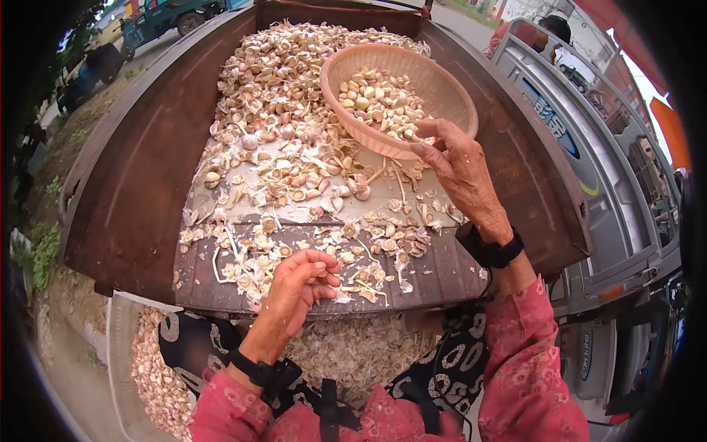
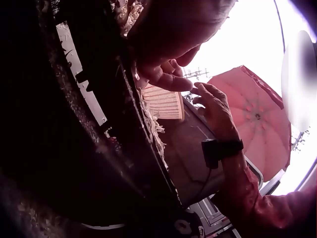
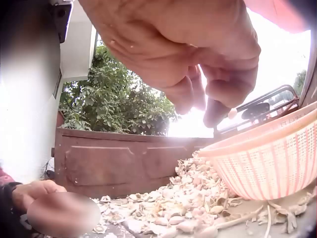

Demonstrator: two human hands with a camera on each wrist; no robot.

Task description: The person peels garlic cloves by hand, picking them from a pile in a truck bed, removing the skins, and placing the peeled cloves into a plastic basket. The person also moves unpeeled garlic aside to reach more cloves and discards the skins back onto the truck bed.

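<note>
My right hand (image 1: 458, 166) is at the near rim of a pink woven plastic basket (image 1: 455, 92), which holds peeled garlic cloves (image 1: 379, 94). In the right wrist view, the thumb and forefinger are bent together above the basket, with a small pale garlic clove (image 3: 233, 113) at their tips. My left hand (image 1: 298, 287) hovers over the front edge of the cart bed, fingers loosely curled and nothing visible in them. Below and beyond it lie papery skins and stalks (image 1: 250, 269). Unpeeled garlic (image 1: 276, 74) is heaped behind, left of the basket.
Rusty metal side walls (image 1: 143, 155) enclose the cart bed (image 1: 434, 276). Below its front edge, a pale crate (image 1: 121, 353) holds more garlic cloves (image 1: 158, 376), and skins (image 1: 353, 353) lie between the person's legs. A grey vehicle (image 1: 589, 147) stands close on the right.
</note>
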